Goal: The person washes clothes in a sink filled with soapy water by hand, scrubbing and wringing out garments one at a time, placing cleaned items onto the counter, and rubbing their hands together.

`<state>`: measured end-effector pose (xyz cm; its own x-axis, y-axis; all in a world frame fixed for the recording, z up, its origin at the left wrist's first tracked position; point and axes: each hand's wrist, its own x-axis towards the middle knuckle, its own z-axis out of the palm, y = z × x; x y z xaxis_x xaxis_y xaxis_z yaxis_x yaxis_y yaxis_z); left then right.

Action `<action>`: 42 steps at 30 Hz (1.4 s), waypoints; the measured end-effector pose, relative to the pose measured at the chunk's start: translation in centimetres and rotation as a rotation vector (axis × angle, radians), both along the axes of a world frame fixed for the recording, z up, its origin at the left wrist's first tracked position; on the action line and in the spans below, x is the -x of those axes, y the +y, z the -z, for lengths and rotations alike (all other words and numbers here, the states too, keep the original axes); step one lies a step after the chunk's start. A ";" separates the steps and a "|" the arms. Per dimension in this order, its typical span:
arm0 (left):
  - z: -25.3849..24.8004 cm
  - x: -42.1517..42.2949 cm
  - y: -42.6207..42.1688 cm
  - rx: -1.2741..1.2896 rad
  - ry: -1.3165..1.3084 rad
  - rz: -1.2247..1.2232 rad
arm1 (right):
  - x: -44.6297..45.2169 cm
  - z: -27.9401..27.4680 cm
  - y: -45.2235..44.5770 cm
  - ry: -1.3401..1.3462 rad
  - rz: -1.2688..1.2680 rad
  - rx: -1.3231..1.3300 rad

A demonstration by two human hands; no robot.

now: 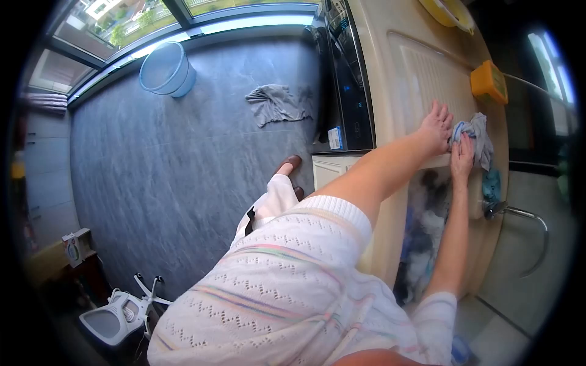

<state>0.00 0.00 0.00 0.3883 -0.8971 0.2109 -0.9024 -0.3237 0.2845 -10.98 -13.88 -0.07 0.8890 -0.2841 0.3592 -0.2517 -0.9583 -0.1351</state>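
Note:
My left hand [435, 129] lies at the lower end of the ribbed washboard [434, 73], its fingers stretched out and resting on the surface. Just beside it, my right hand [462, 157] presses its fingers into a crumpled grey-and-white cloth [483, 141] with blue trim. The cloth hangs over the rim between washboard and basin. Below my forearms, the sink basin [423, 229] holds dark and pale wet laundry, partly hidden by my right arm.
An orange-yellow box [488, 83], a yellow basin [444, 13], a teal cloth [491, 185] and a curved faucet [530, 215] border the sink. Left stands a black appliance [348, 79]. On the floor are a blue bucket [163, 70], a grey rag [276, 105] and a chair [116, 318].

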 end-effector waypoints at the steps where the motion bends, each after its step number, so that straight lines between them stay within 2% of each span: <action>1: -0.1 -0.1 0.2 0.003 0.001 0.001 | -0.1 0.0 0.1 -0.004 -0.002 0.010; 8: -0.1 0.5 0.4 0.013 0.006 -0.009 | 0.3 0.4 -0.4 0.002 -0.027 0.128; 11: 0.2 0.7 0.3 0.049 0.036 -0.016 | -0.2 0.3 -1.5 0.026 0.040 0.099; 21: 0.6 0.6 0.6 -0.003 0.021 0.018 | -0.7 -0.4 -8.8 0.335 0.540 -0.003; 22: 0.6 0.4 0.6 0.000 0.023 0.022 | -0.3 1.1 -12.7 0.320 0.417 -0.060; 24: 0.8 0.2 0.5 -0.002 0.030 -0.006 | -1.1 1.8 -13.9 0.323 0.423 -0.061; 27: 0.2 0.6 0.5 0.007 0.057 0.001 | -0.9 4.9 -16.0 0.321 0.601 -0.053; 31: 0.4 0.4 0.6 0.050 0.062 0.024 | -1.2 4.0 -14.8 0.405 0.766 -0.069; 33: 0.2 0.5 0.7 0.049 0.070 0.026 | -1.6 1.6 -10.7 0.371 0.805 -0.059; 42: -0.5 0.7 0.8 0.017 0.075 0.036 | -1.4 0.8 -8.7 0.287 0.806 -0.041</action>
